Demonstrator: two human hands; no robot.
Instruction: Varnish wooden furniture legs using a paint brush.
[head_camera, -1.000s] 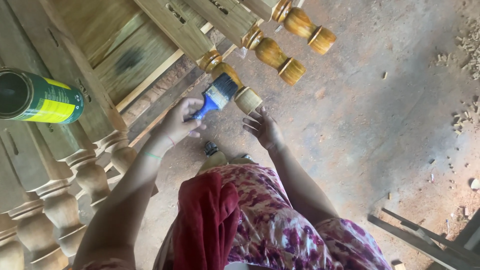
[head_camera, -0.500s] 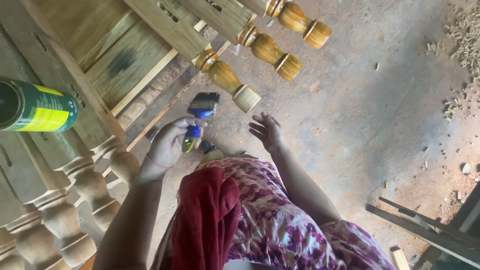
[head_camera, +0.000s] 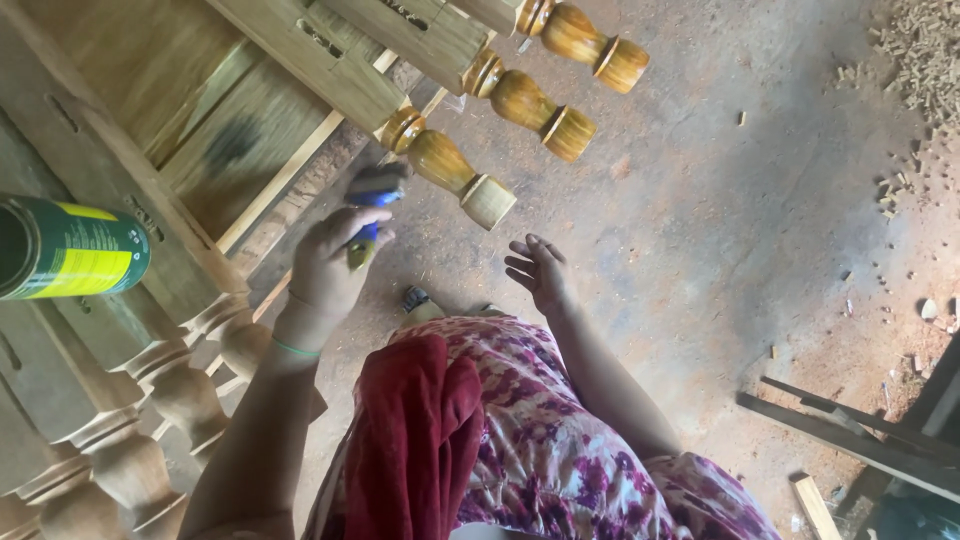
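Head view, single camera looking down: left hand (head_camera: 325, 262) has its grip clamped round the handle of a paintbrush (head_camera: 368, 212), blue at the ferrule and yellowish lower down; the bristle end is motion-blurred and its exact contact cannot be told. The brush's long axis runs from the fist up and slightly to the right, pointing at the nearest turned wooden leg (head_camera: 447, 167), which lies just above and to the right of the grip. That leg's own long axis slants from upper left to lower right, ending in a pale square foot; its amber colour reads as finished wood. Brush tip and leg sit near each other, apparently just apart. Two further turned legs (head_camera: 545, 107) lie parallel above it, all fixed to a wooden furniture frame (head_camera: 300, 60) resting tipped over the dirt floor (head_camera: 720, 230). Right hand (head_camera: 540, 272) is empty, fingers spread apart, hovering below the square foot and clear of it. Left hand is the nearer of the two to the leg's rounded section; right hand is nearer the foot. A green and yellow can (head_camera: 65, 262) stands at left on a paler frame with unfinished turned posts (head_camera: 180, 390), well apart from both hands. Wood shavings (head_camera: 920, 60) lie at the upper right of the floor.
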